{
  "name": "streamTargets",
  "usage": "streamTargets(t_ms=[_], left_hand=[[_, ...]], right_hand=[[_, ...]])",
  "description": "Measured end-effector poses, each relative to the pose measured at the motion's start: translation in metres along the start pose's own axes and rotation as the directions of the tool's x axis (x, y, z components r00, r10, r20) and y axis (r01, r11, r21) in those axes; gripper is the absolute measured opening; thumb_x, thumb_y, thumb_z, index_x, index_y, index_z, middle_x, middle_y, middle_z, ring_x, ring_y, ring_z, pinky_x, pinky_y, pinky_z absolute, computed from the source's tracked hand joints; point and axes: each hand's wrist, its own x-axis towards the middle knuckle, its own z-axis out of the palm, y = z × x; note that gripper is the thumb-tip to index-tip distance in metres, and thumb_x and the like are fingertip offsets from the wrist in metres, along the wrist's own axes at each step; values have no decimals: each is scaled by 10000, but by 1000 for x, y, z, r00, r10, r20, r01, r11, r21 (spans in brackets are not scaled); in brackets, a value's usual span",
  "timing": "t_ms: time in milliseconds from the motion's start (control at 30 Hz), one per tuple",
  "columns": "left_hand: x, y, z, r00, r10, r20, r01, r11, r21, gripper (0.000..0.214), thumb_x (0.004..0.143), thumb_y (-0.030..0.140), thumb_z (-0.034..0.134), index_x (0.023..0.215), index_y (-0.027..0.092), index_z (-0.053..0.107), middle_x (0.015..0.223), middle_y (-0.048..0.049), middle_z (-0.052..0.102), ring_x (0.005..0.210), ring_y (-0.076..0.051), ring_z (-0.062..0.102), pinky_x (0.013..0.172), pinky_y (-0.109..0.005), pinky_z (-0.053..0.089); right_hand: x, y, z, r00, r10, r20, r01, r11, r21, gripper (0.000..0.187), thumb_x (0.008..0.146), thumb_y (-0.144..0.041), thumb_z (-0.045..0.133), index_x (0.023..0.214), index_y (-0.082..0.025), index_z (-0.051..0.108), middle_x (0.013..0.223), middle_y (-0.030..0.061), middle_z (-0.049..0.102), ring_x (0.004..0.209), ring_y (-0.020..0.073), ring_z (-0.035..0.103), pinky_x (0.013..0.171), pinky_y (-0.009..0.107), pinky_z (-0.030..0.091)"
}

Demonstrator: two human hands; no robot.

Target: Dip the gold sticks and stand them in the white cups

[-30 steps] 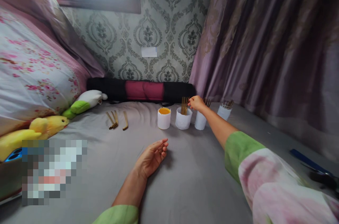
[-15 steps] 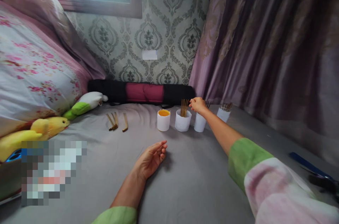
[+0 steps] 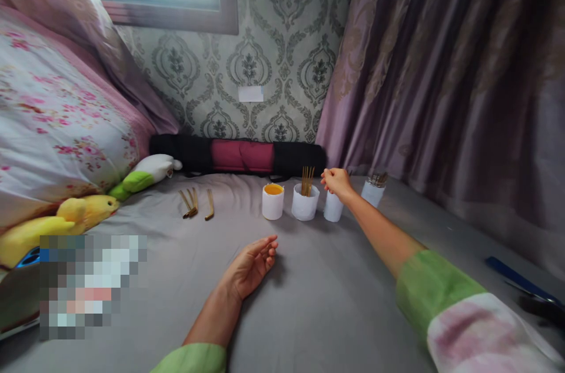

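My right hand (image 3: 338, 182) is above a slim white cup (image 3: 333, 209) and hides its mouth. Its fingers are pinched together; whatever is between them does not show. My left hand (image 3: 255, 267) rests on the grey sheet, loosely curled but open and holding nothing. Just left of my right hand, a wider white cup (image 3: 304, 208) holds several thin brown sticks (image 3: 308, 180) standing upright. A white cup (image 3: 272, 206) with orange-yellow contents is left of that. Farther right, another white cup (image 3: 373, 193) has brownish sticks in its top.
Several bent brass-coloured tubes (image 3: 190, 206) lie on the sheet at left. Plush toys (image 3: 83, 212) line the left side beside a floral pillow (image 3: 66, 108). A black and maroon roll (image 3: 242, 155) runs along the wall. A blue strip-like object (image 3: 512, 272) lies at far right.
My right hand has moved slightly to the right and down, now covering the dark sticks seen behind it before. My left hand stays where it was. The view has shifted a little.
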Motion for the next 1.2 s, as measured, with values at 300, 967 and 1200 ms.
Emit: streamTargets(t_ms=[300,967,1200], left_hand=[[0,0,-1,1000,2,-3,-2,1000,-5,183,729,117,566,905,65,577,742,-55,577,577,-61,531,489,-154,438],[-1,0,1,1000,-4,-9,3,1000,-20,164,732,103,557,890,67,585,734,-54,579,574,-64,533,490,-153,442],[2,-1,-1,1000,-5,7,6,1000,-30,168,728,108,564,888,60,585,725,-52,586,577,-65,539,496,-152,439]], right_hand=[[-34,4,5,996,2,94,-14,991,132,269,821,-306,388,745,-127,573,625,45,620,352,45,474,291,138,292],[-106,16,66,947,-72,312,18,985,172,314,810,-345,364,707,-130,569,519,0,564,328,49,454,330,144,309],[-124,17,87,930,-59,363,6,989,146,341,806,-360,338,688,-132,562,514,13,563,341,68,462,331,160,319]])
